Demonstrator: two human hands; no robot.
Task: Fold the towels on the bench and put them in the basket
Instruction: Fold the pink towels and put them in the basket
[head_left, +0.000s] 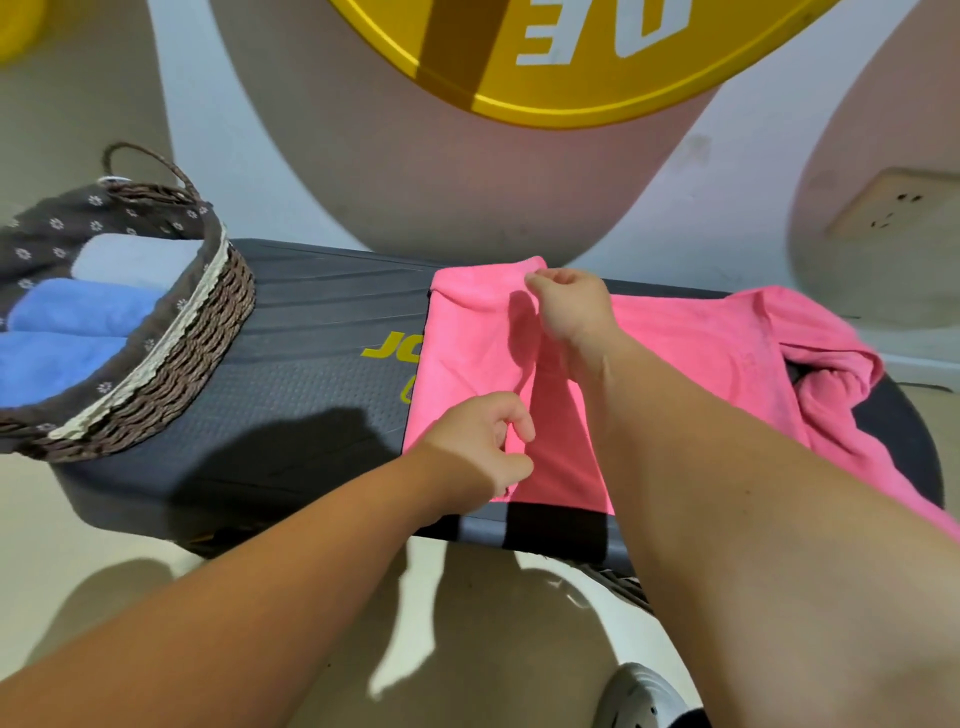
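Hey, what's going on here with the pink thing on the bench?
A person is folding a pink towel on the dark bench. The right hand pinches its far edge, and the left hand pinches it closer to the near edge. The towel's right part lies bunched up. The wicker basket at the bench's left end already holds folded blue towels and a grey towel.

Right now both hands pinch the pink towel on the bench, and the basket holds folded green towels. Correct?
Not green: the head view shows the basket holding folded blue towels and a pale grey one. The left hand and right hand do pinch the pink towel on the bench.
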